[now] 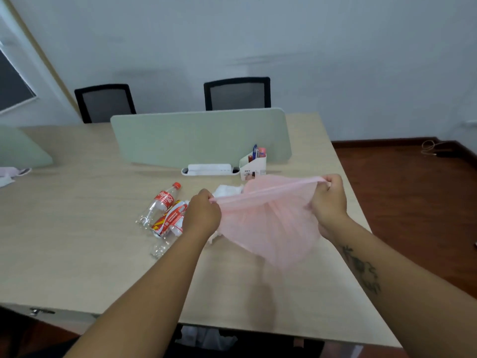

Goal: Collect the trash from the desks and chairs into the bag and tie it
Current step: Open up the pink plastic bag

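A thin pink plastic bag (268, 228) hangs over the desk, its rim stretched between both hands. My left hand (204, 213) grips the rim's left end and my right hand (329, 200) grips the right end. Just left of my left hand lie an empty Coca-Cola bottle (160, 205), a crushed red-and-white can (169, 222) and a second clear bottle (165, 244), partly hidden by my forearm. Crumpled white tissue (228, 191) lies behind the bag, and a bit more shows under its left edge.
The light wooden desk (77, 241) has a pale green divider panel (201, 138), a white tray (210, 169) and a white pen holder (254, 164) behind the bag. Two black mesh chairs (237, 94) stand beyond. Pink and white items (13, 174) lie at the far left.
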Demonstrator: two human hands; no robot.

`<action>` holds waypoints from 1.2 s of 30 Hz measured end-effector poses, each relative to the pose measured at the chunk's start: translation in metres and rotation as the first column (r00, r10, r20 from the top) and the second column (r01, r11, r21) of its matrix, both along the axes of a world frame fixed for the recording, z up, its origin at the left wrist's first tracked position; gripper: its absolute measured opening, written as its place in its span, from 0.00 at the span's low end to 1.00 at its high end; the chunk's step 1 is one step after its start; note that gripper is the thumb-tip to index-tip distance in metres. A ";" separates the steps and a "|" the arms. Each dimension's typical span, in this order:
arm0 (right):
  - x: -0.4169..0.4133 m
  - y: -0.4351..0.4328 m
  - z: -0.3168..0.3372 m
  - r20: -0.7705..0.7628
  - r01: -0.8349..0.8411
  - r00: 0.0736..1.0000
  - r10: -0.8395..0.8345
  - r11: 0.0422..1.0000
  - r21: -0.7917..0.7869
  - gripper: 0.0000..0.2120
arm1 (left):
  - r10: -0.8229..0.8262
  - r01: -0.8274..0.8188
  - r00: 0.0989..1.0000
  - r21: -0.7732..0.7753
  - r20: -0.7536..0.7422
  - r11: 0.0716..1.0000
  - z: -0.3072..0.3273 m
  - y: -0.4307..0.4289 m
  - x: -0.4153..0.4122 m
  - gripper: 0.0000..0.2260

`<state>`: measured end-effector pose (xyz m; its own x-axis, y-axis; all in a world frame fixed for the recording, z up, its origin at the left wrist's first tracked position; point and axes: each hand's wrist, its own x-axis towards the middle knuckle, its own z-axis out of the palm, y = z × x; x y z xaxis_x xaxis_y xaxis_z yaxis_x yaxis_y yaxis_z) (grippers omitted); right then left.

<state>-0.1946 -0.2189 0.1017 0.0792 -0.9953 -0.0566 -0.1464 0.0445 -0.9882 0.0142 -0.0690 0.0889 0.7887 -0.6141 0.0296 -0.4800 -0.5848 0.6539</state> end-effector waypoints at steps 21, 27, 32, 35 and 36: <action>0.000 0.010 0.060 -0.101 -0.252 0.967 0.232 0.923 -0.292 0.17 | -0.104 -0.505 0.469 -0.363 -0.877 0.783 0.071 0.020 0.037 0.16; 0.049 0.064 0.111 -0.004 -0.141 0.988 0.154 0.899 -0.415 0.19 | -0.280 -0.458 0.556 -0.569 -0.783 0.683 0.138 0.071 0.079 0.12; 0.129 0.152 0.137 0.156 -0.030 0.982 0.109 0.899 -0.438 0.19 | -0.160 -0.239 0.883 -0.717 -0.441 0.655 0.170 0.169 0.145 0.06; 0.194 0.209 0.136 0.188 -0.032 0.972 0.141 0.872 -0.489 0.18 | -0.023 -0.173 0.968 -0.730 -0.250 0.661 0.175 0.240 0.201 0.06; 0.212 0.226 0.133 0.204 -0.036 0.966 0.158 0.866 -0.499 0.17 | 0.023 -0.178 0.976 -0.726 -0.218 0.664 0.175 0.259 0.216 0.06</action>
